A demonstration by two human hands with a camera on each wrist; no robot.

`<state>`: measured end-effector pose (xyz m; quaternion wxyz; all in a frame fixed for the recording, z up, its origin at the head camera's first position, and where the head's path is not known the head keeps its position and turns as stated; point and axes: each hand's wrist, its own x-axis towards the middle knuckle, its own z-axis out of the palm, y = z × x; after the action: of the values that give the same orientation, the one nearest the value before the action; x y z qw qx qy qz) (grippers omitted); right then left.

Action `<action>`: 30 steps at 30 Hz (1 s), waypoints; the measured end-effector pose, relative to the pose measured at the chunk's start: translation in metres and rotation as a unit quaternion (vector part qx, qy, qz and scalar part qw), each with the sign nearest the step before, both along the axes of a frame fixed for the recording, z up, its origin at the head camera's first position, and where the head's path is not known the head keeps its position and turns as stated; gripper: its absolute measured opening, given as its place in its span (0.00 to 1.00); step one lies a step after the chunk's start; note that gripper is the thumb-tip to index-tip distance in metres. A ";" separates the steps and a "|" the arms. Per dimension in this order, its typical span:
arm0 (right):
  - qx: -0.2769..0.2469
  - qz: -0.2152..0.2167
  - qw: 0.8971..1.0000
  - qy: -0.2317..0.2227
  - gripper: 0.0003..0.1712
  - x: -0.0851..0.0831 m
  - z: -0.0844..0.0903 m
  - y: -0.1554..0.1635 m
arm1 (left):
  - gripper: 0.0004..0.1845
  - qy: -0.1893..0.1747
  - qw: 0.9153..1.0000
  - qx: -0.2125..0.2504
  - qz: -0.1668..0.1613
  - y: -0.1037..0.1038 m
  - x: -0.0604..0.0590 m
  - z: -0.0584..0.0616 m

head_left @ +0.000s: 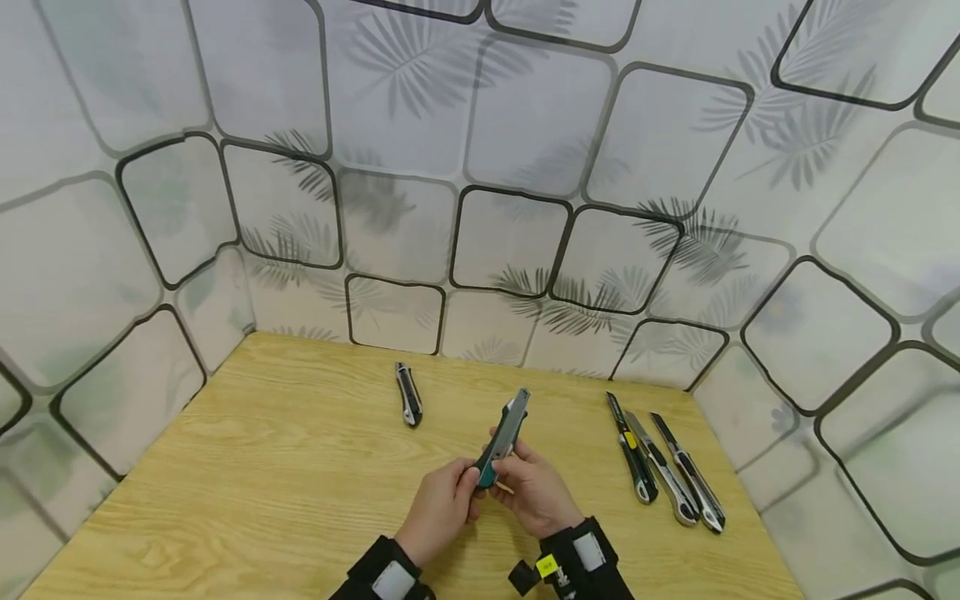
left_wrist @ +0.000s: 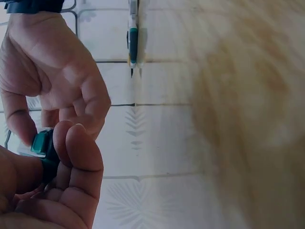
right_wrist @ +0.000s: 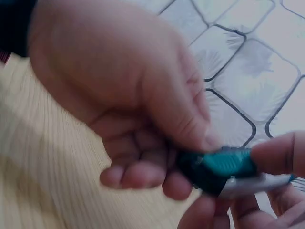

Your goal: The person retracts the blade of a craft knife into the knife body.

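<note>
A lone black utility knife (head_left: 408,394) lies at eleven o'clock on the wooden table (head_left: 247,467). Centre, the left hand (head_left: 438,510) pinches the teal utility knife (head_left: 503,436) by its butt; the right hand (head_left: 534,492) curls round its body. Three knives (head_left: 664,460) lie at three o'clock.

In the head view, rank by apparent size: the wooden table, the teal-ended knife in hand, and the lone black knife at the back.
1. Light wooden table, by far.
2. Teal-ended grey utility knife, held by both hands.
3. Lone black-and-silver utility knife; it lies farther from the camera, so its true size against the held knife is unsure.
</note>
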<state>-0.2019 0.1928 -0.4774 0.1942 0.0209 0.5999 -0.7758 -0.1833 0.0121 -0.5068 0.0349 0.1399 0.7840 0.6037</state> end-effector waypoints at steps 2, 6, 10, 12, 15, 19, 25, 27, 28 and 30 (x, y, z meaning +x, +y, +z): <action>0.009 -0.006 1.000 0.011 0.36 -0.001 0.001 0.001 | 0.13 -0.008 1.000 0.013 -0.002 0.000 -0.002 0.001; 0.059 -0.026 0.998 0.029 0.35 -0.006 0.002 0.006 | 0.14 -0.038 0.998 0.043 0.020 -0.001 -0.014 0.002; 0.110 -0.063 0.991 0.037 0.36 -0.010 0.002 0.026 | 0.17 -0.065 0.994 0.050 0.069 -0.004 -0.039 0.001; 0.143 -0.087 0.985 0.037 0.35 -0.010 0.002 0.042 | 0.17 -0.077 0.992 0.044 0.094 -0.006 -0.052 -0.001; 0.251 -0.104 0.961 0.056 0.34 -0.010 -0.001 0.077 | 0.18 -0.094 0.988 0.025 0.120 -0.008 -0.068 -0.006; 0.471 -0.100 0.871 0.093 0.38 -0.012 -0.002 0.139 | 0.18 -0.101 0.985 0.003 0.139 -0.005 -0.085 -0.011; 0.644 -0.071 0.758 0.072 0.41 -0.019 0.003 0.207 | 0.19 -0.093 0.977 -0.059 0.180 0.004 -0.113 -0.015; 0.665 -0.051 0.742 0.068 0.41 -0.020 0.003 0.216 | 0.20 -0.065 0.971 -0.134 0.189 0.005 -0.120 -0.015; 0.669 -0.038 0.739 0.070 0.40 -0.020 0.002 0.219 | 0.21 -0.056 0.966 -0.167 0.190 0.006 -0.122 -0.015; 0.680 -0.022 0.728 0.086 0.39 -0.019 0.001 0.220 | 0.22 -0.041 0.957 -0.223 0.183 0.005 -0.125 -0.015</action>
<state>-0.2210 0.4126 -0.4763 0.0584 0.0937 0.9804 -0.1635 -0.3086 0.0175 -0.5217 -0.0141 -0.0425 0.9086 0.4152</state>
